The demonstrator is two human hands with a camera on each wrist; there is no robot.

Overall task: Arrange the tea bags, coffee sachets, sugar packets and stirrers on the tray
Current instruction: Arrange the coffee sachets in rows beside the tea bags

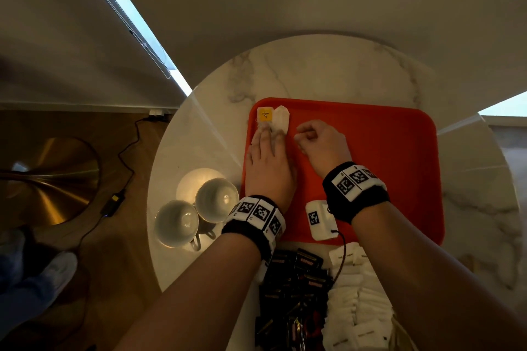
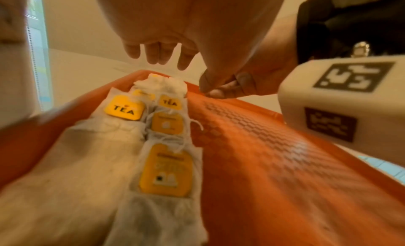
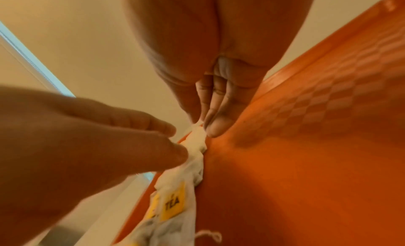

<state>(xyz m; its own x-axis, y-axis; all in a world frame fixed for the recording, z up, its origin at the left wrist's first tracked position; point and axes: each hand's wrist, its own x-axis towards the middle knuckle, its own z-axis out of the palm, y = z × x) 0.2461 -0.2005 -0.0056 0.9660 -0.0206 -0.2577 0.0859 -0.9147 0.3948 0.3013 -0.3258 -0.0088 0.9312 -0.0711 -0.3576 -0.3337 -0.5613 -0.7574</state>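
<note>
An orange tray (image 1: pixel 385 151) lies on the round marble table (image 1: pixel 313 71). Several white tea bags (image 1: pixel 281 120) with yellow tags (image 2: pixel 166 125) lie in a row along its left side. My left hand (image 1: pixel 266 137) lies flat over them, its straight fingers resting on the far bags. Just right of the row, my right hand (image 1: pixel 305 135) is curled. In the right wrist view its thumb and forefinger (image 3: pixel 215 126) pinch the white tip of a tea bag (image 3: pixel 195 145). The rest of the tray is bare.
Black coffee sachets (image 1: pixel 293 279) and white sugar packets (image 1: pixel 359 293) are heaped at the table's near edge, below the tray. Two cups (image 1: pixel 216 199) (image 1: pixel 176 222) stand left of the tray. A white marker box (image 1: pixel 319 219) hangs under my right wrist.
</note>
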